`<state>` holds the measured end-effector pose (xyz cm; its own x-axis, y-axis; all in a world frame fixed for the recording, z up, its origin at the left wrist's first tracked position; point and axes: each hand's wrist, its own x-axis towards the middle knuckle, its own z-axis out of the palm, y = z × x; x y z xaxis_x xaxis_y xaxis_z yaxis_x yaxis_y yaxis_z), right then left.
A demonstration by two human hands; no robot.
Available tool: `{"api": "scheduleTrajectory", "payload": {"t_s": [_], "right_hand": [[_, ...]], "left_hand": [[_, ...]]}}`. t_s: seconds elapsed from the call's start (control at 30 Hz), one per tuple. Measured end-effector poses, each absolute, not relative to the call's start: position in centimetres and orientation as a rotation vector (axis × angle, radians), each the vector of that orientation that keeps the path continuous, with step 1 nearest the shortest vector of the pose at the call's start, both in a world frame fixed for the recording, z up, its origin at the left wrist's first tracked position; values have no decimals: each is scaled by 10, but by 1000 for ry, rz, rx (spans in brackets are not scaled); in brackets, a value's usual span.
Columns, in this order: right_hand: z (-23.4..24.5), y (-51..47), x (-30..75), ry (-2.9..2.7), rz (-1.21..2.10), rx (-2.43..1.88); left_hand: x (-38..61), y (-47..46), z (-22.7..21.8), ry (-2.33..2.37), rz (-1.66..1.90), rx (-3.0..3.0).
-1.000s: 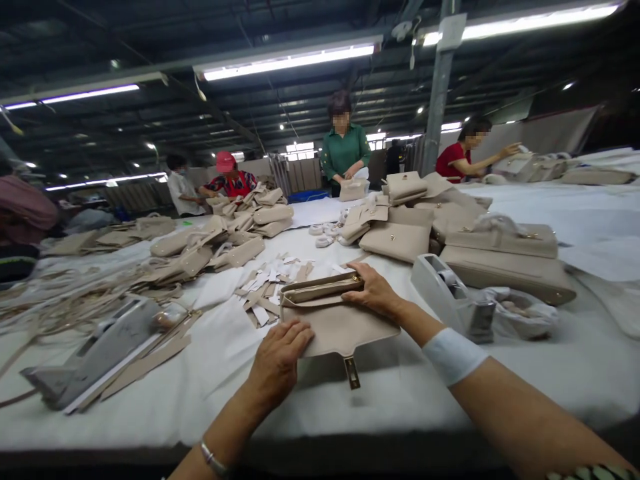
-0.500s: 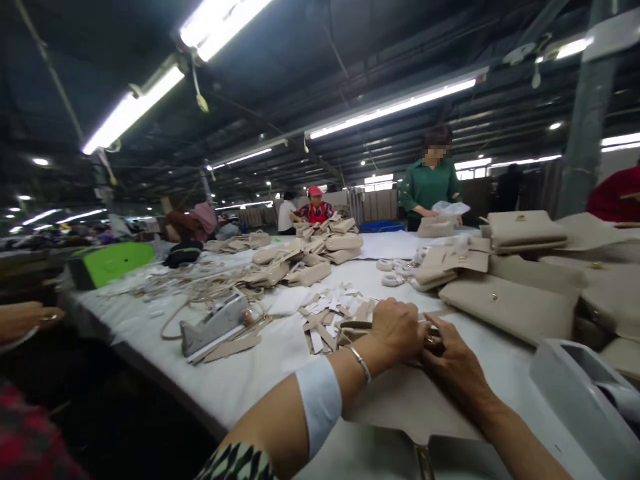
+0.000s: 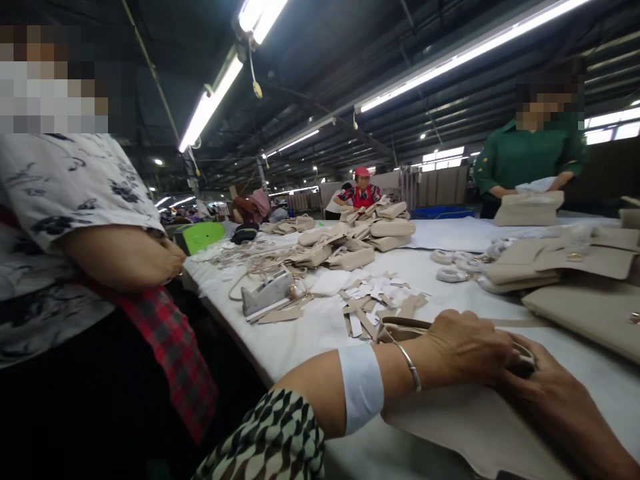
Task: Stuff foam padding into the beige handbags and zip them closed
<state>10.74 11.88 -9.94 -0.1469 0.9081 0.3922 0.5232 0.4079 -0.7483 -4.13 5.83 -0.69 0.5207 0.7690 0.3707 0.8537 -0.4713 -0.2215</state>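
Observation:
A beige handbag (image 3: 460,423) lies on the white-covered table in front of me, its flap spread toward me. My left hand (image 3: 467,347), a silver bangle on its wrist, is closed at the bag's opening, with the fingers mostly turned away from view. Opposite it, my right hand (image 3: 555,390) grips the other end of the opening, thumb and fingers around the edge. Between the two hands a dark gap of the bag's inside shows. What the fingertips pinch there is hidden. Just beyond the bag lie loose beige and white strips (image 3: 370,310).
A grey tape dispenser (image 3: 267,293) stands left of the strips. Farther back is a heap of beige bags (image 3: 350,247). More bags (image 3: 590,313) and white-wrapped coils (image 3: 453,267) lie to the right. One person (image 3: 65,200) stands close at left; another in green (image 3: 530,160) works across the table.
My view has swung left, so the scene sits farther right and the person at left shows more fully. Both hands stay at the handbag's opening.

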Motion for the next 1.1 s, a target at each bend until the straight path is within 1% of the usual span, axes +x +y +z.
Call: {"api": "scheduleTrajectory", "payload": {"t_s": [0.1, 0.13, 0.33, 0.5, 0.6, 0.73, 0.93, 1.1], "right_hand": [[-90, 108, 109, -1827, 683, -1230], [-86, 102, 109, -1812, 678, -1228], [-65, 69, 104, -1774, 550, -1310], [-62, 57, 98, -1820, 464, -1305], [-63, 55, 96, -1836, 477, -1295], [-63, 55, 95, -1848, 473, -1269], [-67, 58, 98, -1887, 541, -1142], [-75, 68, 100, -1951, 510, -1194]], "left_hand": [[-32, 58, 6, -1619, -242, -2421], [-29, 58, 8, -1672, -237, -2426], [-26, 51, 11, -1760, -228, -2518], [-34, 51, 25, -1906, -37, -2627], [-36, 55, 33, -1847, -2, -2734], [-34, 59, 29, -1770, -87, -2795], [-27, 49, 14, -1727, -233, -2583], [-32, 39, 16, -1506, -173, -2494]]}}
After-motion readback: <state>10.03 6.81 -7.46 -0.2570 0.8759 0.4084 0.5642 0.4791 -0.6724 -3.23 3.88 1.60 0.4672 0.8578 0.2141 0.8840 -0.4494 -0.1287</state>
